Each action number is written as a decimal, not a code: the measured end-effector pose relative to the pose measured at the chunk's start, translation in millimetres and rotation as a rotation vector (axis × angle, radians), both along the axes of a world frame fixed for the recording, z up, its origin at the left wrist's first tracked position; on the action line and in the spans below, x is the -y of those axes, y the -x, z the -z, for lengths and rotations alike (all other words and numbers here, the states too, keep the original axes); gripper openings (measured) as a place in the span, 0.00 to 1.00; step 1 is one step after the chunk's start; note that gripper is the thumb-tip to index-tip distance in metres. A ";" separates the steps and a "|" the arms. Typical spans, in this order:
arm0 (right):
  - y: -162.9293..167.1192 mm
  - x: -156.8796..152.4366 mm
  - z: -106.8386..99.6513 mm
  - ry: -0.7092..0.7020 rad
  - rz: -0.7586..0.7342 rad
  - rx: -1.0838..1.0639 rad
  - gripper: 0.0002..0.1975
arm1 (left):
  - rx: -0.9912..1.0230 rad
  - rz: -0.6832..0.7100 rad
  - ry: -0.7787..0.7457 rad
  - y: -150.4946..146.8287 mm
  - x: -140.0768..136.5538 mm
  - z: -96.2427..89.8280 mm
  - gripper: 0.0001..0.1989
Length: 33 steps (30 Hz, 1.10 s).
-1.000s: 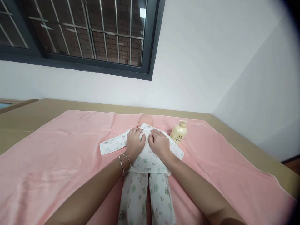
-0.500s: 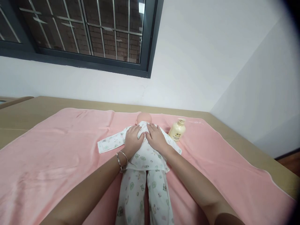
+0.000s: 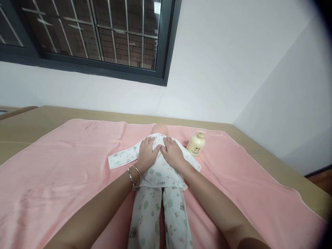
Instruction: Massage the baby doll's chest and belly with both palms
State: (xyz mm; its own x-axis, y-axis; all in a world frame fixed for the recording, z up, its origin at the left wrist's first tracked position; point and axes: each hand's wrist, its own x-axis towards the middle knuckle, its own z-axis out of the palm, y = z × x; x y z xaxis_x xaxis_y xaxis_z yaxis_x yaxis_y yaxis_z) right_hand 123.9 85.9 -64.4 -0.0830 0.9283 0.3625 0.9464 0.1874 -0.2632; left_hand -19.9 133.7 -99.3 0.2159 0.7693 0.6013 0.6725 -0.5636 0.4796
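Note:
A baby doll [image 3: 160,129] lies on a pink blanket [image 3: 85,152], its head toward the wall and no face showing. White printed clothes cover it: a long-sleeved top [image 3: 158,176] and trousers [image 3: 147,207]. My left hand [image 3: 148,152] rests flat on the upper left of the top, fingers stretched toward the head. On the upper right lies my right hand [image 3: 172,152], also flat with fingers extended. The two thumbs meet, or nearly so, at the middle. A bracelet [image 3: 134,175] circles my left wrist.
A pale yellow pump bottle [image 3: 196,143] stands on the blanket, right of the doll's shoulder. Wooden surface [image 3: 261,155] shows around the blanket's edges. Behind it rise a white wall [image 3: 202,86] and a dark-framed window [image 3: 163,45] with metal bars.
My left fingers have shifted slightly left and the thumbs have come closer together. The cloth by the collar looks smoother. Doll and bottle stay in place.

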 end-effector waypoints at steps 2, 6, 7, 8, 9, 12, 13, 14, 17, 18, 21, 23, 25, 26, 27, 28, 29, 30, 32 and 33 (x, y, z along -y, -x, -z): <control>-1.6 -2.6 0.8 0.000 -0.011 -0.008 0.27 | -0.005 -0.002 -0.009 0.1 -0.6 0.7 0.19; -0.3 -1.8 1.3 -0.003 -0.006 0.003 0.27 | -0.005 -0.019 -0.059 1.3 2.9 0.2 0.18; 1.1 -0.1 0.9 -0.006 -0.003 0.011 0.27 | -0.001 -0.029 -0.078 1.8 4.8 -0.3 0.18; 2.8 2.4 0.2 -0.011 0.001 0.024 0.27 | 0.002 -0.040 -0.100 2.4 6.9 -1.1 0.17; 5.0 5.6 -0.6 -0.018 0.004 0.042 0.27 | 0.003 -0.052 -0.127 3.0 9.3 -2.0 0.16; 11.9 17.6 -3.9 -0.034 0.007 0.113 0.27 | -0.013 -0.078 -0.202 4.5 16.0 -5.4 0.12; 13.6 21.1 -5.0 -0.033 0.013 0.132 0.27 | -0.023 -0.081 -0.216 4.8 17.4 -6.3 0.11; 14.7 23.8 -5.9 -0.029 0.023 0.142 0.27 | -0.032 -0.083 -0.223 5.0 18.2 -6.8 0.11; 13.5 23.5 -7.3 -0.005 0.068 0.123 0.26 | -0.046 -0.092 -0.205 4.5 16.1 -5.6 0.12; 11.8 20.9 -7.1 0.002 0.082 0.106 0.26 | -0.050 -0.096 -0.188 4.0 14.2 -4.4 0.13; 5.6 10.2 -4.4 0.021 0.088 0.053 0.28 | -0.080 -0.089 -0.116 2.4 7.4 0.0 0.19; 2.7 4.9 -1.8 0.032 0.060 0.021 0.29 | -0.098 -0.060 -0.076 1.6 3.9 2.1 0.21; 1.6 2.8 0.7 0.041 0.042 -0.006 0.29 | -0.100 -0.033 -0.051 1.3 2.2 2.9 0.22; 1.5 2.8 1.7 0.042 0.042 -0.015 0.29 | -0.093 -0.026 -0.042 1.3 1.9 2.9 0.22; 1.7 3.2 2.5 0.041 0.043 -0.021 0.29 | -0.084 -0.024 -0.034 1.3 1.9 2.8 0.22; 2.0 3.9 3.2 0.040 0.045 -0.023 0.29 | -0.074 -0.025 -0.028 1.3 2.2 2.6 0.22; 2.4 4.5 3.7 0.038 0.047 -0.022 0.29 | -0.065 -0.026 -0.025 1.3 2.5 2.4 0.21; 2.9 5.2 4.0 0.035 0.049 -0.018 0.29 | -0.057 -0.029 -0.025 1.3 3.1 2.2 0.21; 4.1 6.5 4.5 0.024 0.064 0.001 0.28 | -0.048 -0.037 -0.036 1.3 4.7 2.1 0.21; 4.9 7.2 4.5 0.021 0.079 0.016 0.28 | -0.048 -0.043 -0.050 1.4 5.9 2.1 0.21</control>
